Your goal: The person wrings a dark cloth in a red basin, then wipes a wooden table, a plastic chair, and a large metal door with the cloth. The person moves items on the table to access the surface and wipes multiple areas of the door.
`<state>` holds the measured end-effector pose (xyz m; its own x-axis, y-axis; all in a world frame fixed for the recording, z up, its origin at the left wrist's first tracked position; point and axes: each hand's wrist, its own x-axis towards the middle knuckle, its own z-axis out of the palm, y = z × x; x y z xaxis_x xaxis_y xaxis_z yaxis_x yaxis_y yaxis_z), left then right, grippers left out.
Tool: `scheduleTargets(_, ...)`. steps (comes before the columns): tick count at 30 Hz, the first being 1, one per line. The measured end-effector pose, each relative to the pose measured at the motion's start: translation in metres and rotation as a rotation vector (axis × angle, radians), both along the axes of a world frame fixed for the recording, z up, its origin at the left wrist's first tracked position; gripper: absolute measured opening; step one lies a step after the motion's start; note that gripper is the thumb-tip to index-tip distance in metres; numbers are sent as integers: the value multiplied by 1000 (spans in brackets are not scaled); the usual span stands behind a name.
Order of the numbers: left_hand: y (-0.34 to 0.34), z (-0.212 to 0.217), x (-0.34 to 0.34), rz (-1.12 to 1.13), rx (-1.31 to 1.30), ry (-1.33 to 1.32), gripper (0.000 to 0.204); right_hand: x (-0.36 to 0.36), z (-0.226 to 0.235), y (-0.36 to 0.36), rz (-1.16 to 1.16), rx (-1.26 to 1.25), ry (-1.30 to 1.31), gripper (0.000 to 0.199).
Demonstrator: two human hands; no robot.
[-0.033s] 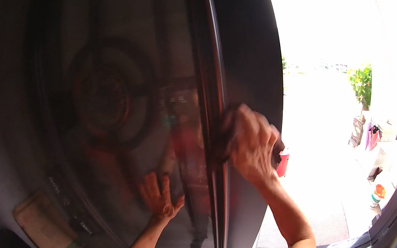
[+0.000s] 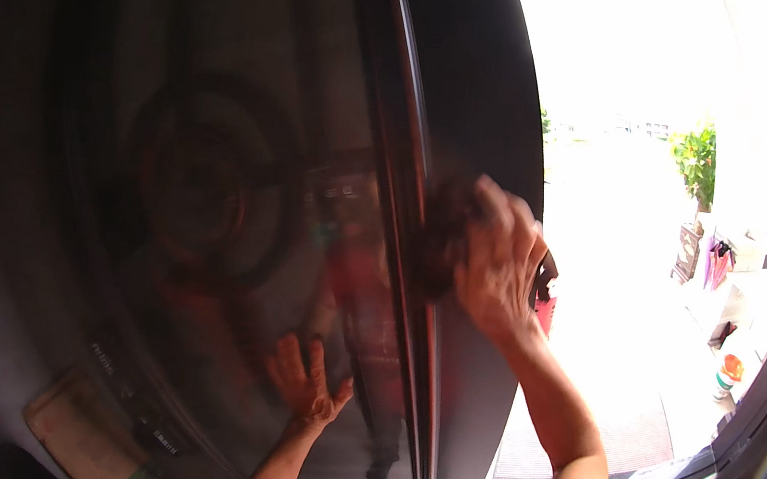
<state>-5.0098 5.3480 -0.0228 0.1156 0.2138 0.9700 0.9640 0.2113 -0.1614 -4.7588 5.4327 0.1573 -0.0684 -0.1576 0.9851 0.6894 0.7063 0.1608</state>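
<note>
A dark, glossy door (image 2: 222, 364) with raised mouldings and a round relief fills the left and middle. Flat against its lower panel lies my left hand (image 2: 313, 393), fingers spread and holding nothing. My right hand (image 2: 501, 265) is higher, by the door's long raised moulding (image 2: 410, 233). Its bent fingers hold a dark, cloth-like bundle (image 2: 445, 233) against the door surface. Blur and the dark background hide the bundle's outline. Just past my right wrist, a red object (image 2: 545, 311) shows partly behind the door's edge.
Beyond the doorway, bright ground holds a mat (image 2: 589, 441), a potted plant (image 2: 698, 165), umbrellas (image 2: 718, 264) and a white tub with orange contents (image 2: 728, 375). A dark door frame (image 2: 749, 443) stands at right. The cardboard box (image 2: 83, 428) at lower left appears reflected in the door.
My right hand and the dark bundle have shifted slightly up along the moulding. My left hand stays flat in nearly the same place.
</note>
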Motion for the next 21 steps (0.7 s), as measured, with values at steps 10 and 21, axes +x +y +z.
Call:
scheduleTargets(10,-4,9,7,-51,45,35,73,8,170,14,-38,270,110,54)
scheduleTargets(21,-16,14,8,52,5,37,73,12,116,19,2,161,5,49)
